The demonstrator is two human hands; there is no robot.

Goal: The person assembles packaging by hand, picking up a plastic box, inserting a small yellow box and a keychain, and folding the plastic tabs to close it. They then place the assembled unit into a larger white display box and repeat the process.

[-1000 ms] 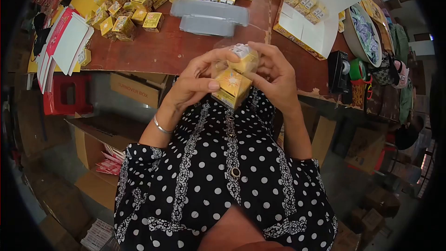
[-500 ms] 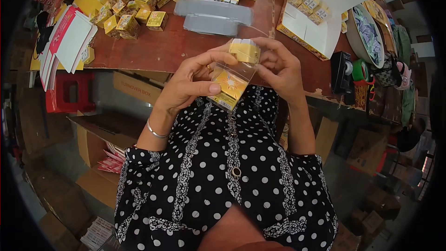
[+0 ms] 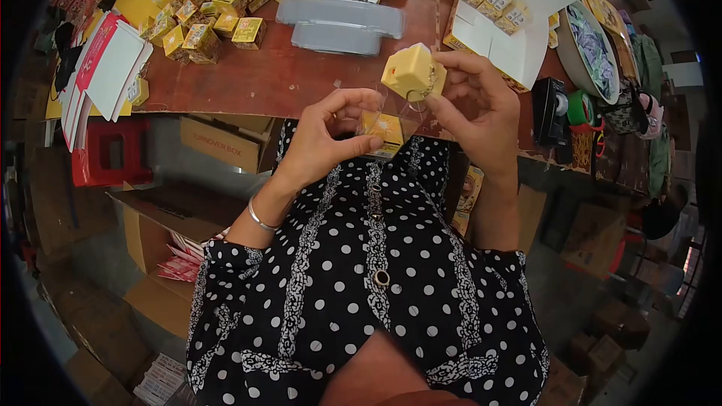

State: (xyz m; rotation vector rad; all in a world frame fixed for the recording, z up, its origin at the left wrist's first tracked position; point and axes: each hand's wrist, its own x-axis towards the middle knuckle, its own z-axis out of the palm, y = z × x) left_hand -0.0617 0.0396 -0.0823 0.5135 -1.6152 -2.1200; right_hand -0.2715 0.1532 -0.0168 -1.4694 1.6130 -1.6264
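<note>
My left hand [image 3: 320, 134] is closed around a small clear plastic box [image 3: 385, 129] with a yellow printed panel showing through it. Pinched in my right hand [image 3: 483, 105] is a yellow cube-shaped keychain [image 3: 410, 66], its metal ring and chain hanging by the fingertips. The keychain is above the box and apart from its printed part. Behind both hands, clear plastic trays [image 3: 335, 34] lie on the red-brown table [image 3: 226, 86]. Part of the box is hidden by my left fingers.
Several small yellow boxes [image 3: 201, 43] are heaped at the back left. An open display carton [image 3: 481, 34] holding yellow cubes stands at the right. Beyond it are a round basin [image 3: 594, 53], a black tape dispenser [image 3: 553, 116] and green tape [image 3: 580, 113]. White-and-pink sheets [image 3: 113, 68] lie left.
My right hand has lifted the keychain up and right, away from the plastic box, and turned it so its ring shows. My left hand still holds the box, now tilted differently.
</note>
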